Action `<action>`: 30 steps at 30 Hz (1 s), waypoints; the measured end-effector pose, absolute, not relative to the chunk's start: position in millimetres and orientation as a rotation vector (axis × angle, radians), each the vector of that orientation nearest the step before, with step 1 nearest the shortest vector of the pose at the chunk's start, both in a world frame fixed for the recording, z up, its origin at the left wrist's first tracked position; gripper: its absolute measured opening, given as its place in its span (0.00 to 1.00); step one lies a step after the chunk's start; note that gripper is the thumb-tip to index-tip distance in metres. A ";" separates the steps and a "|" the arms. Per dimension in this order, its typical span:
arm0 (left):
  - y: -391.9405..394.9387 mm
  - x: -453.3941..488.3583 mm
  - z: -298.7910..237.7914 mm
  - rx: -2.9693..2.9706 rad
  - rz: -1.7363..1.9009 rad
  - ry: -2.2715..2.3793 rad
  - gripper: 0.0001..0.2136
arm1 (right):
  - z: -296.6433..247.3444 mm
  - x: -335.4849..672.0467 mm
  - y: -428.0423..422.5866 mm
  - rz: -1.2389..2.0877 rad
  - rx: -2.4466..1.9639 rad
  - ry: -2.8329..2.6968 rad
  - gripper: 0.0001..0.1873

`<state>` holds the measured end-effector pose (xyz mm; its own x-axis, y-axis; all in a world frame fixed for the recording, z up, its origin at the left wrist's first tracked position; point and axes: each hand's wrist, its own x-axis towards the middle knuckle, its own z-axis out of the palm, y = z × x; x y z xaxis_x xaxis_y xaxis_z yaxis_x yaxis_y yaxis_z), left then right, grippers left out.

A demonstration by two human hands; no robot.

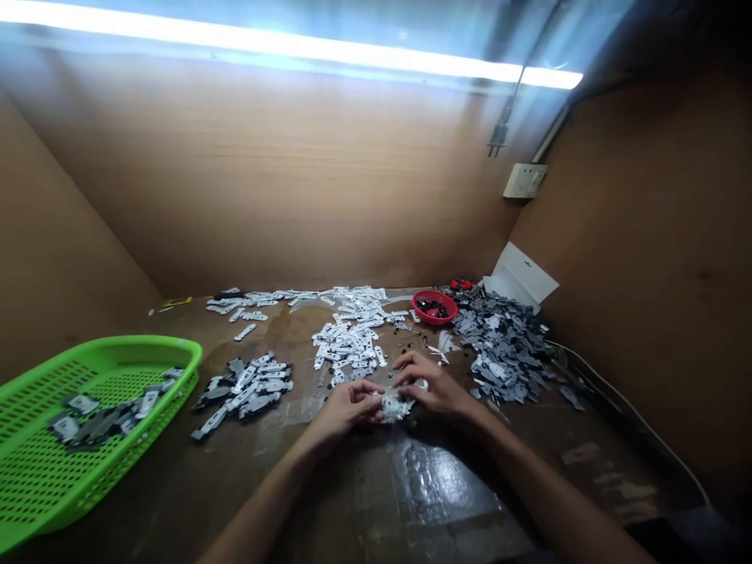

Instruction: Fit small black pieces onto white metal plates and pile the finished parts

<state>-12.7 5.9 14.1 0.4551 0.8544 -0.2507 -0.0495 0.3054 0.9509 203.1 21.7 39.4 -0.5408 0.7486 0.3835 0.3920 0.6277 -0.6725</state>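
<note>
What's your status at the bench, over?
Left hand pinching a small clump of pale parts, right hand touching it, grip unclear. White pile just beyond, grey pile to the right. Nothing between hands and clump.
</note>
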 end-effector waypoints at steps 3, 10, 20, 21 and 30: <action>10.9 -14.0 5.3 1.053 0.770 0.985 0.18 | 35.5 241.6 37.3 0.555 -1.247 -1.950 0.09; 11.2 -6.3 -4.5 1.073 0.747 1.038 0.18 | 28.5 291.8 45.6 0.728 -1.624 -2.112 0.08; 11.2 -4.5 -1.5 1.108 0.723 1.070 0.18 | 15.8 280.2 46.3 0.675 -1.374 -2.333 0.08; 10.8 -4.4 -1.3 1.108 0.727 1.071 0.18 | 15.4 280.2 46.7 0.661 -1.364 -2.341 0.08; 10.4 -4.5 -3.0 1.150 0.722 1.056 0.18 | 15.8 276.2 46.3 0.546 -1.334 -2.349 0.06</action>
<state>-4.5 10.4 -3.0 0.3650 0.8865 -0.2846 0.0565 0.2840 0.9572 276.2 46.3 15.8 -0.4751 0.8693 0.1363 0.7202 0.4731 -0.5074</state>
